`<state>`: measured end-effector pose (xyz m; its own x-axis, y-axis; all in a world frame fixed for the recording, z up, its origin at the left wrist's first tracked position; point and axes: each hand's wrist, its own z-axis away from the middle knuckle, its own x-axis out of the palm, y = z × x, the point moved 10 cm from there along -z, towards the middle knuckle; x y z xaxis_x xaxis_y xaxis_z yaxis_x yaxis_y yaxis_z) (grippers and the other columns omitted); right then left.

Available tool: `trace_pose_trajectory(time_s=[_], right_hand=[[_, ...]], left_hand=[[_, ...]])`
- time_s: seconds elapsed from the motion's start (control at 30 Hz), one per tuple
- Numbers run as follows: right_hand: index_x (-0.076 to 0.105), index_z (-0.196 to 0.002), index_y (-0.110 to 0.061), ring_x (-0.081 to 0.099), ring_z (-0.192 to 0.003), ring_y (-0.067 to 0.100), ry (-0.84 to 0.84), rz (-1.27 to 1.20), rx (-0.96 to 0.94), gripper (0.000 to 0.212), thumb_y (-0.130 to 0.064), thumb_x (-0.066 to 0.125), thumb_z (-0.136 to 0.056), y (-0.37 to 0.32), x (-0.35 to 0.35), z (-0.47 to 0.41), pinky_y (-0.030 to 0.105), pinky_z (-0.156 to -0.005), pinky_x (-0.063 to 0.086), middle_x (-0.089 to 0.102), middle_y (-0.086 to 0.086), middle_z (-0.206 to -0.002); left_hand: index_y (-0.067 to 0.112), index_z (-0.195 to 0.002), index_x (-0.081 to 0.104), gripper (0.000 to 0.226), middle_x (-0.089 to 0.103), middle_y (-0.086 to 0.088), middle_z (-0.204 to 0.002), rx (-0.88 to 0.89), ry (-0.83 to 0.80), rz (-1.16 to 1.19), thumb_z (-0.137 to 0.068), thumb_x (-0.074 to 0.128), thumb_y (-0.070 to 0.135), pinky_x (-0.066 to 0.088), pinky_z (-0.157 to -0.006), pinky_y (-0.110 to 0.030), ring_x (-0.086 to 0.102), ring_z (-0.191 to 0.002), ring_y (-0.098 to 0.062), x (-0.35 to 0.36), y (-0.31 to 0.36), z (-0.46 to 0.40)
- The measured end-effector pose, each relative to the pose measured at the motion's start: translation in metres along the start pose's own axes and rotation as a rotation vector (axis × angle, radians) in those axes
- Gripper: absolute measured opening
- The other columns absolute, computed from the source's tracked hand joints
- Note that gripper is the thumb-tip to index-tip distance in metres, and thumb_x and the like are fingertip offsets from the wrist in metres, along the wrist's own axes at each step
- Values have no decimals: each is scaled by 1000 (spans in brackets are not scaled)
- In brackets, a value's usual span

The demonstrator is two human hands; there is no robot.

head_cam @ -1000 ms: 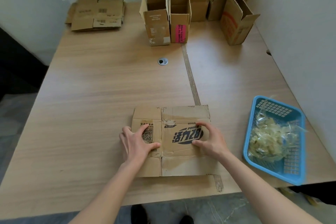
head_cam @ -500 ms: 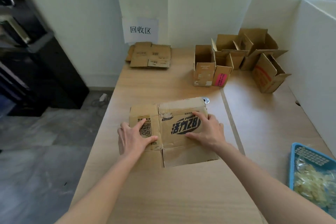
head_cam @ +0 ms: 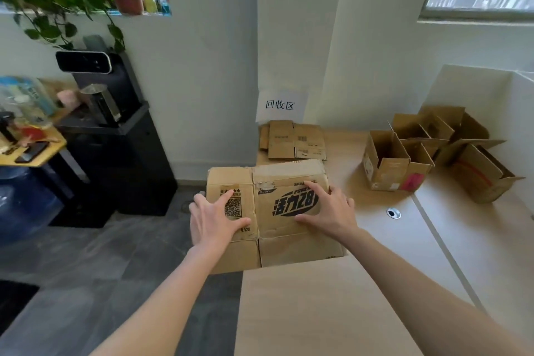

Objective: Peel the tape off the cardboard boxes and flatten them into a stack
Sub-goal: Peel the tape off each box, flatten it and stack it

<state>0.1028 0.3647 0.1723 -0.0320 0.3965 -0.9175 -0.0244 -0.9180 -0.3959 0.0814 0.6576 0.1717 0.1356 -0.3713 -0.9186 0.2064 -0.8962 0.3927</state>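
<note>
A flattened cardboard box (head_cam: 284,248) with a QR code and a black printed logo is held up over the table's left edge, half of it above the floor. My left hand (head_cam: 212,222) grips its left panel over the QR code. My right hand (head_cam: 329,211) holds the right panel beside the logo. Behind it, a stack of flattened boxes (head_cam: 293,139) lies at the table's far left corner under a white paper sign (head_cam: 280,105). Several upright open boxes (head_cam: 387,160) stand at the far right.
The wooden table (head_cam: 375,283) has a cable hole (head_cam: 393,213) and a white partition (head_cam: 520,124) along its right side. Left of the table, on the grey floor, stand a black water dispenser (head_cam: 115,136), a blue water bottle (head_cam: 23,202) and a small cluttered table (head_cam: 29,136).
Both hands have lifted the flattened box off the table and carried it left and away toward the far-left stack. The view has swung up and left; the blue basket has left the view.
</note>
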Motion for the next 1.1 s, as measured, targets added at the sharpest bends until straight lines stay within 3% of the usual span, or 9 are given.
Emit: trace_pose_trajectory(time_s=[0.17,0.33,0.7,1.1], right_hand=[[26,-151,-52,43,-131,29,16,-13,19,93,-75,71,-73,-41,5,-48,43,-110,31,49,10,-137],[26,-152,-52,43,-132,30,16,-43,66,93,-73,72,-74,-47,33,-103,44,-112,31,47,10,-140],[24,-152,-53,40,-137,30,-21,-80,307,96,-70,75,-73,10,76,-247,47,-115,28,45,10,-143],[26,-151,-55,39,-137,30,-1,-11,426,92,-64,77,-75,72,46,-377,46,-114,25,42,8,-145]], left_hand=[[44,-151,41,91,39,-10,-121,38,26,-39,-72,75,73,50,-88,-37,43,-109,-26,-23,-16,-60],[45,-152,39,92,38,-10,-123,75,-8,-89,-72,74,74,51,-89,-37,44,-111,-26,-4,-22,-129],[43,-150,42,85,40,-9,-125,246,-189,-144,-76,74,70,49,-92,-38,48,-111,-27,83,34,-306],[42,-146,42,81,45,-11,-121,323,-285,-99,-76,71,73,52,-87,-36,53,-104,-28,166,118,-431]])
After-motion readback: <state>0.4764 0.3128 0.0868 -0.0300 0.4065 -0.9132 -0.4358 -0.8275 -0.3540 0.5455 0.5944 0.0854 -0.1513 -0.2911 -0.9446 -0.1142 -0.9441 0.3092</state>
